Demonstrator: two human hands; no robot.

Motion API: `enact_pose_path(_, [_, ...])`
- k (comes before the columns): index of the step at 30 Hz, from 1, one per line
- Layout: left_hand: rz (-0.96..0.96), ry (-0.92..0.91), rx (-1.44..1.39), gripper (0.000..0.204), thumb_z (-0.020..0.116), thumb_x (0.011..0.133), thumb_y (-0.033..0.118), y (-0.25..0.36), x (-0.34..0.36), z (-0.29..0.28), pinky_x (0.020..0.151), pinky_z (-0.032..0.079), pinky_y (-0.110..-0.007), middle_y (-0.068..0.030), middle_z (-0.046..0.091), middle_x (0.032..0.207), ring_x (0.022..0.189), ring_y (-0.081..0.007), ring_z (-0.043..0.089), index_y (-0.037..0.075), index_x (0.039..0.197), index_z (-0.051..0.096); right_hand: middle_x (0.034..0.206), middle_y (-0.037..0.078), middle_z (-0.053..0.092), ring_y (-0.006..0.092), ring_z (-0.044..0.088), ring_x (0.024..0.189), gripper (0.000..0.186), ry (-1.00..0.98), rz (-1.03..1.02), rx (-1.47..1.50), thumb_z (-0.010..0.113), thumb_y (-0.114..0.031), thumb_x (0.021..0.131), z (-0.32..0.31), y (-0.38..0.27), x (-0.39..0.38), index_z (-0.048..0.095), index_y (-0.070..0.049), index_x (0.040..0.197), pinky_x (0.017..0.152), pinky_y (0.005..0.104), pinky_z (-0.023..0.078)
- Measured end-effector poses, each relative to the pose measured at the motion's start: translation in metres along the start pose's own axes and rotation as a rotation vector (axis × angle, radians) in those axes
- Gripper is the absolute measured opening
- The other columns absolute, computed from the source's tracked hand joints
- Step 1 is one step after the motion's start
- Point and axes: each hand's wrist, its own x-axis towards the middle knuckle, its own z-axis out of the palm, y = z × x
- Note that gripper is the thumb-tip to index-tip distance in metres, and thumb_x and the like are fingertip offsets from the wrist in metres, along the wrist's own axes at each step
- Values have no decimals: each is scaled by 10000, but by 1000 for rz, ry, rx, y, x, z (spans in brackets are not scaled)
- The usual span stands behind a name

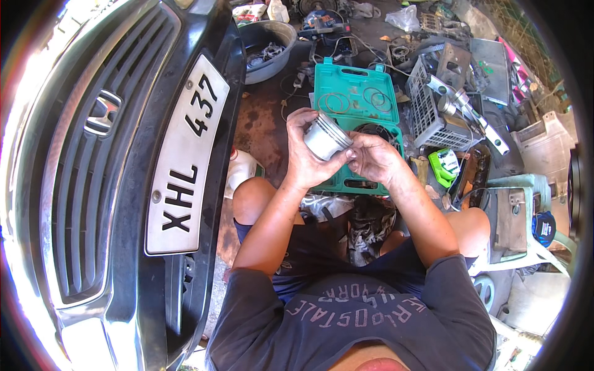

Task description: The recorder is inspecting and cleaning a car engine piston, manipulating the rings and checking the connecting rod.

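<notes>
A silvery piston (325,137) with grooves round one end is held tilted in front of me, over an open teal plastic case (328,179). My left hand (304,148) wraps round its left and lower side, the thumb reaching across the bottom. My right hand (370,157) has its fingertips closed against the piston's right side, close to my left thumb. Several thin rings (334,102) lie in the case's raised lid. The lower tray of the case holds darker items, partly hidden by my hands. Dark, crumpled cloth or plastic (365,229) lies between my knees.
A car's front bumper (133,278) fills the left. A grey basin (275,59) and a white jug (241,170) stand beside it. At right are a crate with metal parts (433,136), a green bottle (443,173), a dark tray (464,191) and a pale plastic chair (541,185).
</notes>
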Motion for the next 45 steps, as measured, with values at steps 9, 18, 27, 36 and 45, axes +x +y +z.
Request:
enact_pose_path(9, [-38, -19, -39, 796, 831, 574, 194, 2, -3, 4, 898, 414, -383, -169, 402, 1137, 1043, -252, 470, 22, 1174, 337, 782, -34, 579, 64, 533, 671, 232, 34, -9, -43, 531, -130, 820, -8, 7, 4, 557, -86, 1047, 577, 205, 419])
enact_pose_path(18, [-92, 16, -111, 794, 835, 591, 201, 0, -6, 8, 885, 421, -381, -160, 403, 1115, 1023, -227, 476, 23, 1147, 297, 774, -22, 574, 75, 524, 666, 177, -3, -23, -64, 558, -155, 822, -15, 9, 7, 559, -91, 987, 580, 226, 406])
enact_pose_path(27, [52, -140, -41, 791, 820, 515, 153, 8, 1, -2, 838, 414, -379, -160, 402, 1087, 1005, -258, 455, 68, 1133, 334, 974, 51, 582, 124, 577, 823, 290, 171, -458, -703, 526, -51, 803, -15, -17, 0, 516, -39, 1093, 727, 282, 516])
enact_pose_path(36, [-489, -202, -939, 720, 762, 626, 281, 10, -3, -10, 784, 461, -344, -120, 497, 1070, 931, -239, 543, 47, 1158, 337, 1202, 29, 492, 150, 478, 991, 863, -194, -542, -1147, 852, -192, 529, 22, -33, -24, 467, -83, 1293, 845, 296, 409])
enact_pose_path(45, [-883, -77, -1531, 681, 537, 788, 578, 12, -8, 1, 434, 413, -277, -148, 595, 1001, 717, -235, 595, 39, 1201, 495, 1117, 41, 537, 130, 488, 993, 779, 3, -746, -888, 868, -178, 534, 16, 6, 4, 489, -41, 1201, 889, 288, 388])
